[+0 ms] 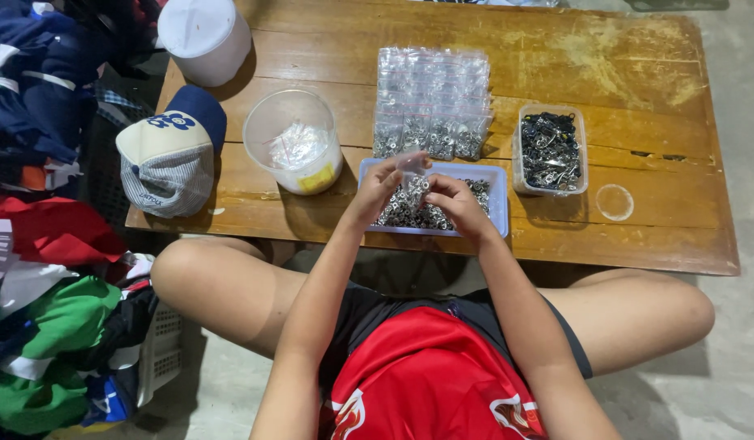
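While both hands meet over the white tray, the scene reads from left to right like this:

Clothes pile [43, 244]: soft folded fabric in blue, red, green and white, heaped on the floor left of the desk.
Cap [171, 151]: blue and cream cloth, rounded crown, resting on the desk's left corner.
White tub [204, 37]: opaque plastic, cylindrical, at the far left edge of the desk.
Clear round tub [294, 140]: translucent plastic with crumpled clear bags inside and a yellow label, just left of the tray.
Left hand [378, 186]: grip pinched shut on the small clear bag [412, 167], fingers curled at its upper left edge.
Small clear bag: thin glossy plastic, held up just above the tray, between the two hands.
Right hand [457, 204]: fingers bent in at the bag's lower right side; whether this grip clasps the bag or loose metal bits, I cannot tell.
White tray [497, 204]: shallow rectangular plastic holding a heap of small shiny silver metal pieces [409, 213], directly under both hands.
Filled bags [432, 102]: rows of flat clear packets, metal pieces in the nearest row, behind the tray.
Square clear tub [549, 151]: dark metal clips inside, right of the tray.
Round clear lid [615, 202]: flat on the desk.
Desk [654, 98]: worn brown wooden planks, scuffed pale at the far right.
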